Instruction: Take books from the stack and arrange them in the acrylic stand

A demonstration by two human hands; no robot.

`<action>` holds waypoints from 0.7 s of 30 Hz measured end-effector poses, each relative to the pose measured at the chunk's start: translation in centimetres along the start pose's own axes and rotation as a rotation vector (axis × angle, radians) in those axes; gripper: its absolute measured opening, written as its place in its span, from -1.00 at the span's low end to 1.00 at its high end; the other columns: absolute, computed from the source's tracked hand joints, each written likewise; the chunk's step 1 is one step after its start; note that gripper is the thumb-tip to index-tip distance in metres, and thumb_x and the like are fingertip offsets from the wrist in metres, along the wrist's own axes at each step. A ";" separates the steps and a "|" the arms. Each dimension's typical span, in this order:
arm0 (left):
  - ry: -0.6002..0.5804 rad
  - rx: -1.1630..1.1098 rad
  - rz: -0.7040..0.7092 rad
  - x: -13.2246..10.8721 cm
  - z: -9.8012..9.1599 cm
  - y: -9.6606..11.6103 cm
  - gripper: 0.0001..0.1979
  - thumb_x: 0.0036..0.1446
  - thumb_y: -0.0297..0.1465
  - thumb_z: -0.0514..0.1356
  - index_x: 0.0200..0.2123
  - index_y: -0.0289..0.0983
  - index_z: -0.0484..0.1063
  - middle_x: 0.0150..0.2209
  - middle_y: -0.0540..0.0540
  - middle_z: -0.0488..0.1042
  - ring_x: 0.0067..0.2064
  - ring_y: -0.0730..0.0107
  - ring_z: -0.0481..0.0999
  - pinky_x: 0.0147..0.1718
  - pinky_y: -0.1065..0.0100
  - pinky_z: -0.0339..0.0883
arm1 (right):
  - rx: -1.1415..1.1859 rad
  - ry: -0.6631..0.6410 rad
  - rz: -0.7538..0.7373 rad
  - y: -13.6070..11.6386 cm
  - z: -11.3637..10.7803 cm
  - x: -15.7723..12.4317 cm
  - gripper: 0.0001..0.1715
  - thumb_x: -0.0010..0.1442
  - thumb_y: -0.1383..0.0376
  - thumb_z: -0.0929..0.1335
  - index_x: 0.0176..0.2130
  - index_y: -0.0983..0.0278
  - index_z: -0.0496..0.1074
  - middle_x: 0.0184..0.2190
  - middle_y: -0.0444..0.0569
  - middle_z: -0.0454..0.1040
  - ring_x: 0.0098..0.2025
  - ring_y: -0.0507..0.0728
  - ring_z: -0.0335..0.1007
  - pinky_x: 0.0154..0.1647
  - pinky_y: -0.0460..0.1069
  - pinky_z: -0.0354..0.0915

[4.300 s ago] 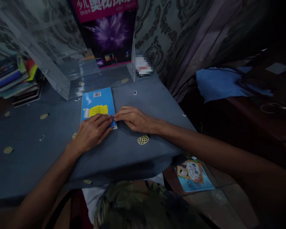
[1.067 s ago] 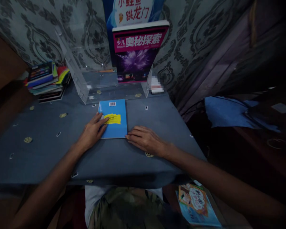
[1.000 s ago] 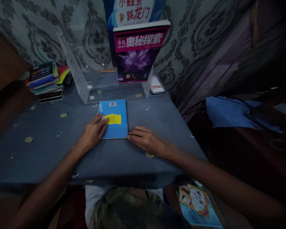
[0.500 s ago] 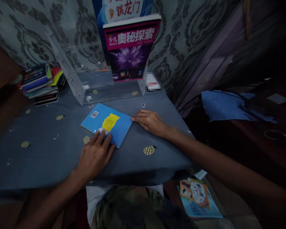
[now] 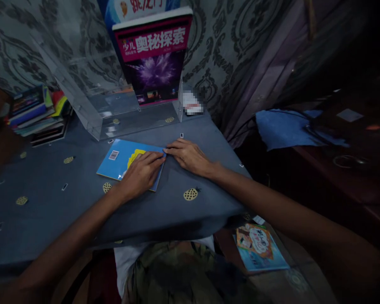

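Note:
A thin blue book (image 5: 117, 158) with a yellow patch and a barcode lies turned at an angle on the blue-grey tablecloth (image 5: 66, 198). My left hand (image 5: 141, 174) lies flat on its right half, fingers stretched toward the far right corner. My right hand (image 5: 188, 156) rests on the cloth just right of the book, fingertips touching that same corner. Neither hand grips anything.
A clear acrylic stand (image 5: 91, 105) at the back holds an upright pink and purple book (image 5: 153, 59). A stack of books (image 5: 34, 116) sits far left. Another picture book (image 5: 259, 249) lies on the floor at right. Blue cloth (image 5: 281, 126) drapes over dark furniture.
The blue book has been rotated from square to slanted and slid left. My left hand moved from its left edge onto its right half; my right hand followed the corner.

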State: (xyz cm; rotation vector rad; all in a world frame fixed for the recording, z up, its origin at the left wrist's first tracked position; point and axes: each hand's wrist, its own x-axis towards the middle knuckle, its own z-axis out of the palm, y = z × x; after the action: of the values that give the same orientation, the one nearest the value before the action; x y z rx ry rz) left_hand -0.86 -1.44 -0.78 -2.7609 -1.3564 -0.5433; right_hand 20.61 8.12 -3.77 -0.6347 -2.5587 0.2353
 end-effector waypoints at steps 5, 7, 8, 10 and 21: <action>0.008 -0.075 0.048 -2.0 -0.3 0.2 -0.51 0.30 -0.57 0.07 0.27 -0.23 0.37 0.20 -0.22 0.50 0.23 0.07 0.45 0.14 -0.06 0.42 | -0.051 -0.039 0.036 -0.5 -0.3 -0.1 -0.56 0.37 0.43 0.23 0.10 0.28 0.56 0.02 0.15 0.58 0.00 0.29 0.42 0.05 0.20 0.39; 0.020 -0.099 0.070 -3.1 -0.6 0.7 -0.48 0.29 -0.59 0.07 0.29 -0.23 0.35 0.20 -0.22 0.50 0.24 0.09 0.44 0.16 -0.05 0.42 | -0.064 -0.031 0.033 -0.5 -0.2 -0.2 -0.55 0.39 0.42 0.22 0.12 0.26 0.55 0.03 0.12 0.57 0.00 0.27 0.42 0.07 0.19 0.38; 0.027 -0.105 0.084 -3.6 -0.7 0.9 -0.48 0.29 -0.59 0.07 0.29 -0.23 0.34 0.19 -0.21 0.51 0.25 0.11 0.44 0.17 -0.05 0.42 | -0.068 -0.026 0.029 -0.4 -0.2 -0.2 -0.55 0.39 0.42 0.22 0.13 0.26 0.54 0.05 0.11 0.57 0.01 0.26 0.42 0.07 0.19 0.38; 0.035 -0.103 0.107 -4.5 -0.9 1.4 -0.47 0.29 -0.62 0.06 0.29 -0.23 0.33 0.18 -0.20 0.51 0.25 0.13 0.44 0.19 -0.06 0.41 | -0.075 -0.014 0.019 -0.3 0.0 -0.3 -0.54 0.38 0.44 0.22 0.14 0.26 0.53 0.09 0.11 0.54 0.04 0.26 0.41 0.09 0.19 0.38; 0.094 -0.031 0.157 -5.6 -1.0 2.5 -0.43 0.26 -0.66 0.07 0.32 -0.28 0.27 0.10 -0.24 0.57 0.19 0.09 0.51 0.16 -0.09 0.46 | -0.107 0.096 -0.317 -5.0 0.3 -2.2 -0.66 0.43 0.44 0.22 0.04 0.41 0.52 -0.07 0.16 0.60 0.00 0.23 0.38 0.02 0.15 0.35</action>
State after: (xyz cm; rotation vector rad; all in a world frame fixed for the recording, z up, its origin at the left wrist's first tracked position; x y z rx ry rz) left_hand -2.38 -7.45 -1.26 -2.7938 -1.1108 -0.6806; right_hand 20.21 2.68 -3.58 -0.2628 -2.5449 -0.0395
